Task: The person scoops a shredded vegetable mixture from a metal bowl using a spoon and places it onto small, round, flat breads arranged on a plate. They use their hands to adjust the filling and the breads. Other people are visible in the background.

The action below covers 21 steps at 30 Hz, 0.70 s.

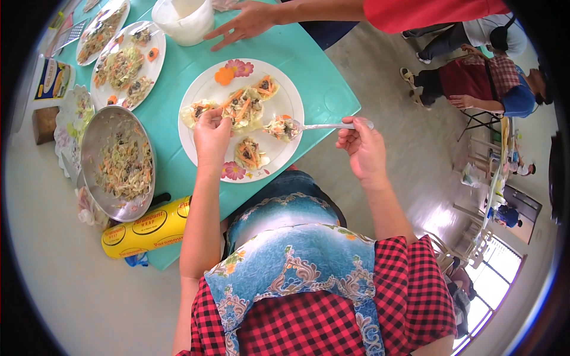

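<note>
Right hand (363, 148): gripped spoon (323, 126), bowl over salad cup (281, 127) on white plate (240, 118), teal counter (309, 71). Left hand (212, 132): fingers pinched at lettuce cup (243, 108). Steel bowl (122, 163) left.

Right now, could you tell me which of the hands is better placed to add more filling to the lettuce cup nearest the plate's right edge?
Right, probably. The right hand holds the spoon, whose bowl rests at that lettuce cup. The left hand is pinching at the cups on the plate's left side.

Table (309, 71) turquoise — plate (291, 95) white, pink-orange flowers — roll (148, 228) yellow — shirt (332, 314) red-black check.
</note>
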Motion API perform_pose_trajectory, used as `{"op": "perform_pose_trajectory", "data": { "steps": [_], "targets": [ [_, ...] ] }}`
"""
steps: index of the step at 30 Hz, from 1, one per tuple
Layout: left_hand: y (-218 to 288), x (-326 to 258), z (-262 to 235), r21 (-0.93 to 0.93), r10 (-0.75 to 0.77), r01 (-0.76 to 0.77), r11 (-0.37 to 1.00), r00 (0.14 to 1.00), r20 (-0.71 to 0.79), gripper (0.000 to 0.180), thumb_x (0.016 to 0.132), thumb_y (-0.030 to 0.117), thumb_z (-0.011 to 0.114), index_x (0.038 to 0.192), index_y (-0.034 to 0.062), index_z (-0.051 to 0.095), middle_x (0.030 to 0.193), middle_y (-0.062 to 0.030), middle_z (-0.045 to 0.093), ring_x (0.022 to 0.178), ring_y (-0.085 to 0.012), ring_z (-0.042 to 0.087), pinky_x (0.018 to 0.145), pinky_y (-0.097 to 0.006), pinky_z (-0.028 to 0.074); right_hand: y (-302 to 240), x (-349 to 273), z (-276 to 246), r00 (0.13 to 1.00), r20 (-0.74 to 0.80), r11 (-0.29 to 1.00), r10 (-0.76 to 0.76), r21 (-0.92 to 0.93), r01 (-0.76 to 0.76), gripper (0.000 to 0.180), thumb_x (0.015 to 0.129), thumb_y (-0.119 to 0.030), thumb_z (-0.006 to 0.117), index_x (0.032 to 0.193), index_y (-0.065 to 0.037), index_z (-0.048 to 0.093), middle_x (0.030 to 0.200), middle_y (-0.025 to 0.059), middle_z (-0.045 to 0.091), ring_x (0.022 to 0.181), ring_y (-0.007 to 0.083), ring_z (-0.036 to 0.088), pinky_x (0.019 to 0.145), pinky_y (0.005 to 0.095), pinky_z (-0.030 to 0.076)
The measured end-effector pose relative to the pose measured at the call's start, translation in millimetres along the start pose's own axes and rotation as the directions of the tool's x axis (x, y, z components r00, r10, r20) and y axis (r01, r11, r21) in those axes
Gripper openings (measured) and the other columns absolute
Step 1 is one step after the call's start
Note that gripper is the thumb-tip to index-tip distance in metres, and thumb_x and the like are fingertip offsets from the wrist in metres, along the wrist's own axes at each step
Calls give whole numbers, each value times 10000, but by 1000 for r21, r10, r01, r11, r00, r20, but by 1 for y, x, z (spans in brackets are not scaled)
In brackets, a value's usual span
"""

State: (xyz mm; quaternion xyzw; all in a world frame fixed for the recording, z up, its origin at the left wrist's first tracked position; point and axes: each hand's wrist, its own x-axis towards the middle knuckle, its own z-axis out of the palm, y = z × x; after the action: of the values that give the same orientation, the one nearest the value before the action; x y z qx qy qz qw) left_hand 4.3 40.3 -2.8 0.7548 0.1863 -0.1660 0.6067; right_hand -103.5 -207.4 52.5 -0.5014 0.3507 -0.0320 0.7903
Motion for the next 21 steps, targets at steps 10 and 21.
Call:
{"op": "perform_pose_trajectory", "data": {
  "steps": [10, 21],
  "targets": [
    [-10, 4, -1, 63, 75, -75, 995, 997, -9, 314, 778, 59, 582, 1071, -38, 522, 812, -73, 615, 653, -99, 553, 596, -235, 468, 17, -9, 14, 999, 7, 999, -36, -39, 36, 239, 922, -202, 466, 944, 3, 586, 717, 72, 609, 617, 131, 561, 601, 273, 489],
    [-5, -3, -3, 414, 260, -226, 882, 965, -26, 253, 779, 102, 588, 1017, 35, 535, 715, -89, 606, 638, -202, 594, 634, -329, 471, 22, -9, 13, 999, -13, 999, -49, -10, 49, 233, 922, -196, 465, 945, 6, 580, 717, 71, 602, 614, 131, 560, 600, 270, 491]
  ]
}}
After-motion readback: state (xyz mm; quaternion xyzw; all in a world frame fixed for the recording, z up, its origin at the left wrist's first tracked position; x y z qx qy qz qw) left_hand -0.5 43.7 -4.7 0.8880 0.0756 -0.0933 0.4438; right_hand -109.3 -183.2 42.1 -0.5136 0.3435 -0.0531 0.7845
